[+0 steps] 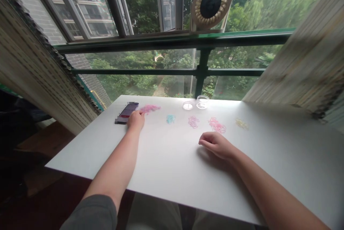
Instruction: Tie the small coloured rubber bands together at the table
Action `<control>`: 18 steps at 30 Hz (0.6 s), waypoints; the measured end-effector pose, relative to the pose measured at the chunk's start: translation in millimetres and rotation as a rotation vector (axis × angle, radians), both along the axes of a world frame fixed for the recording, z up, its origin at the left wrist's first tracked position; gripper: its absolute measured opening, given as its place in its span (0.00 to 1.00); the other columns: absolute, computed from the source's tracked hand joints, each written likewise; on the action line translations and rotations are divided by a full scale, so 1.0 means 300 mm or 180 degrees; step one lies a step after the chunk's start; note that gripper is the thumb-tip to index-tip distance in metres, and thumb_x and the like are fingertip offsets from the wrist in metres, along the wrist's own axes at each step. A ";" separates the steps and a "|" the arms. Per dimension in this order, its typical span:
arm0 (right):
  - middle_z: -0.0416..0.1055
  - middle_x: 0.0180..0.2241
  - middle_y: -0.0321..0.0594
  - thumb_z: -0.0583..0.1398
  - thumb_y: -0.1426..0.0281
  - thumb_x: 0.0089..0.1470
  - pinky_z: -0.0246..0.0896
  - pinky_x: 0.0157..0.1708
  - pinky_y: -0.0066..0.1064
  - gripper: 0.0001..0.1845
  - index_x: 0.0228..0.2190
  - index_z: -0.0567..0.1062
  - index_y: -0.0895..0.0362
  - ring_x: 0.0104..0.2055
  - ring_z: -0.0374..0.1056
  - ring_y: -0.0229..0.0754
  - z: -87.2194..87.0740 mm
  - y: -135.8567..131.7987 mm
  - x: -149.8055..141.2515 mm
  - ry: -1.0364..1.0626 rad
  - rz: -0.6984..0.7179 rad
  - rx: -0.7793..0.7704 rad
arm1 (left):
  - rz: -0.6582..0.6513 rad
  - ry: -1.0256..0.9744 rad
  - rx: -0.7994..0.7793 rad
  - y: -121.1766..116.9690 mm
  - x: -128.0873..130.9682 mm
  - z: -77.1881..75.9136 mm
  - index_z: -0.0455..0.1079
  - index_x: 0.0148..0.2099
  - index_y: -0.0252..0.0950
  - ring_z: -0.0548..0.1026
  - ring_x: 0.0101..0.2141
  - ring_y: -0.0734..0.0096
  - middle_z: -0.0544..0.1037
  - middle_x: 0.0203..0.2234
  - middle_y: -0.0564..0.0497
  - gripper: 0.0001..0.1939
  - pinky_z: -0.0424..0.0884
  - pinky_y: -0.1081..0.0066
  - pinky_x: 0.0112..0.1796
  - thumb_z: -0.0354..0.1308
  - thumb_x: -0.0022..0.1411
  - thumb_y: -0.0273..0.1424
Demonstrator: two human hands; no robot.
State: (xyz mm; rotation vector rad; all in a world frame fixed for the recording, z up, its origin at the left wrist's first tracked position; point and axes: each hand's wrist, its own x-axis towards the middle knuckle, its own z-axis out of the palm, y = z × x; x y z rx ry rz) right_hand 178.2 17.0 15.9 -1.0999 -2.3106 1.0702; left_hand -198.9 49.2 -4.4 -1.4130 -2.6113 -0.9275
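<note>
My left hand reaches across the white table and rests beside a phone at the far left, its fingers curled and touching the phone's edge. My right hand lies on the table near the middle, fingers loosely curled, holding nothing I can see. Small piles of thin loops lie in a row beyond the hands: a magenta pile, a teal pile, two pink piles and a pale yellow pile.
Two small clear round dishes stand at the table's far edge by the window. A round fan is mounted above on the window frame. Bamboo blinds hang at both sides.
</note>
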 end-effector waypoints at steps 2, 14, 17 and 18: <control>0.64 0.21 0.35 0.54 0.64 0.51 0.53 0.26 0.27 0.12 0.24 0.72 0.59 0.24 0.58 0.35 0.002 0.000 0.000 0.0028 -0.0043 0.0029 | -0.0030 -0.0088 0.0077 -0.006 -0.002 -0.002 0.74 0.37 0.33 0.73 0.42 0.51 0.76 0.40 0.37 0.12 0.67 0.59 0.43 0.53 0.56 0.34; 0.65 0.21 0.35 0.54 0.63 0.51 0.53 0.25 0.26 0.13 0.24 0.72 0.59 0.24 0.58 0.35 -0.015 0.003 -0.003 0.0174 -0.0153 -0.0005 | -0.0503 -0.0914 0.0884 -0.039 -0.023 -0.026 0.68 0.43 0.30 0.76 0.32 0.69 0.78 0.37 0.42 0.14 0.71 0.71 0.35 0.48 0.59 0.32; 0.64 0.20 0.34 0.54 0.63 0.51 0.53 0.25 0.26 0.13 0.24 0.72 0.59 0.23 0.57 0.35 -0.013 0.001 -0.006 0.0147 -0.0171 0.0023 | -0.0585 -0.1020 0.1019 -0.037 -0.011 -0.030 0.67 0.44 0.29 0.76 0.34 0.69 0.78 0.37 0.41 0.14 0.72 0.72 0.35 0.48 0.58 0.32; 0.63 0.20 0.33 0.54 0.63 0.51 0.53 0.25 0.26 0.13 0.24 0.72 0.58 0.23 0.57 0.35 -0.011 0.000 -0.007 0.0133 -0.0180 0.0034 | -0.0618 -0.1039 0.1046 -0.036 -0.005 -0.031 0.67 0.43 0.29 0.76 0.35 0.70 0.78 0.37 0.42 0.14 0.72 0.73 0.36 0.49 0.58 0.32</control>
